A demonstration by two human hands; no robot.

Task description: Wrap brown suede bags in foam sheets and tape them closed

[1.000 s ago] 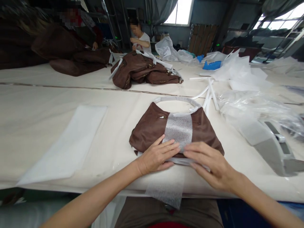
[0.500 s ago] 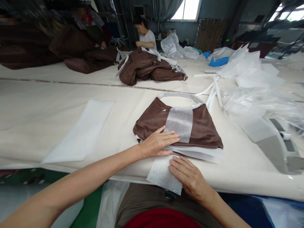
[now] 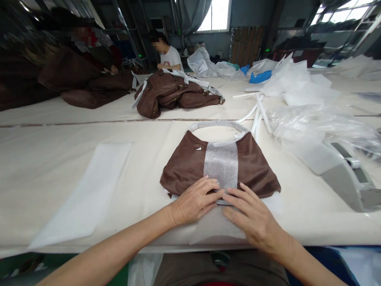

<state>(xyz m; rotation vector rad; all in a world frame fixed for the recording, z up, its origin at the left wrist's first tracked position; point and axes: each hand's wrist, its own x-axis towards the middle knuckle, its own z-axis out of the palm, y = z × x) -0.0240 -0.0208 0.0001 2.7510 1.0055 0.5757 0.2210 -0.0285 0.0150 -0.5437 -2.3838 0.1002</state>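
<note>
A brown handbag (image 3: 183, 169) lies flat on the table, its wrapped handle (image 3: 217, 124) pointing away from me. Down the middle of its front runs a grey speckled strip (image 3: 220, 163). My left hand (image 3: 196, 200) rests on the bag's lower edge and the strip's near end, fingers stretched out. Beside it my right hand (image 3: 251, 214) lies with fingers extended over the same edge, the fingertips of both hands almost meeting. Thin white sheet material (image 3: 218, 230) shows below the hands on the table. What lies under the fingers is hidden.
A white sheet (image 3: 83, 194) lies to the left. At right stand a grey tape dispenser (image 3: 354, 174) and crumpled clear plastic (image 3: 324, 123). White strips (image 3: 257, 119) lie behind the bag. Farther back are another brown bag (image 3: 175, 93), white papers (image 3: 294, 83) and co-workers (image 3: 171, 57).
My right hand has moved up from the speckled piece near the table's edge to the bag's lower edge. That piece no longer hangs there. My left hand stays at the strip. The view has shifted.
</note>
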